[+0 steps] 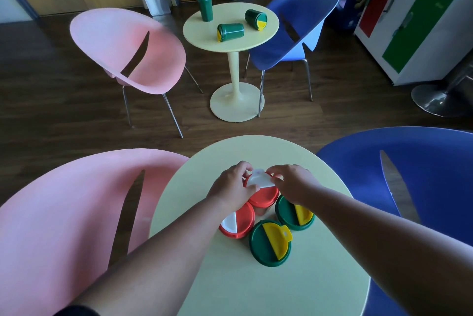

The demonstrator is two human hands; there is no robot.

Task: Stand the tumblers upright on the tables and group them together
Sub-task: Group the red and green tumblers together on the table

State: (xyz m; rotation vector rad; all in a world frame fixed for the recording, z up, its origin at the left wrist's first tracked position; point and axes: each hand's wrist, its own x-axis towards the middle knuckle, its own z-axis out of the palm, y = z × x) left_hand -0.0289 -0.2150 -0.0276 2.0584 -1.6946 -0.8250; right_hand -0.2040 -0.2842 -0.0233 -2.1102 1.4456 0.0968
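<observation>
Hands closing on the far red tumbler

Left hand point(231, 187) and right hand point(294, 182) pinch the red tumbler point(263, 194) on the near bench point(256, 287), probably upright; press it squarely against its three neighbours without tipping them.

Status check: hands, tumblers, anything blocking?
Both hands, left hand and right hand, on the far red tumbler. Four upright, grouped. Far table: two lying down. Nothing blocking.

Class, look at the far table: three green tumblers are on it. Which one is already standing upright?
The green tumbler at the back left edge stands upright, yellow lid on top. The other two lie on their sides.
</observation>
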